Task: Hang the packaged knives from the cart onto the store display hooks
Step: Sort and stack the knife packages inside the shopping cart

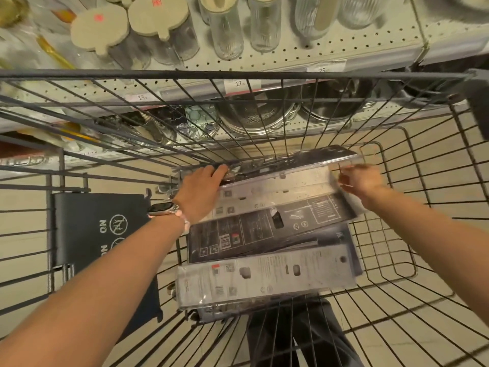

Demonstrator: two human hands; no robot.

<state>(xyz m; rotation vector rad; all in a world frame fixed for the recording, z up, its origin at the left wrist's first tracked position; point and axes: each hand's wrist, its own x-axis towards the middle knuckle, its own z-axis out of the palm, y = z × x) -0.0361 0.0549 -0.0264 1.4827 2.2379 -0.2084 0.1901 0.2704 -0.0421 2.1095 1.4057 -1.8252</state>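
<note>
Nearest us, packaged knives [267,282] lie stacked in the cart [397,197]; our left hand [202,190] at ten o'clock presses flat, steadying them, while our right hand [361,181] at two pinches the top pack's end to lift.

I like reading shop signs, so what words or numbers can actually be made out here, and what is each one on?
"NO": white letters, seen sideways, on the dark cart seat flap, beside a crossed-out symbol; a second "N..." below is cut off by the arm.
"17": shelf price label.
"13": shelf price label.
"25": shelf price label, partly blurred.
Print on the knife packages: too small to read.
Red stickers on the jar lids: unreadable.
</note>
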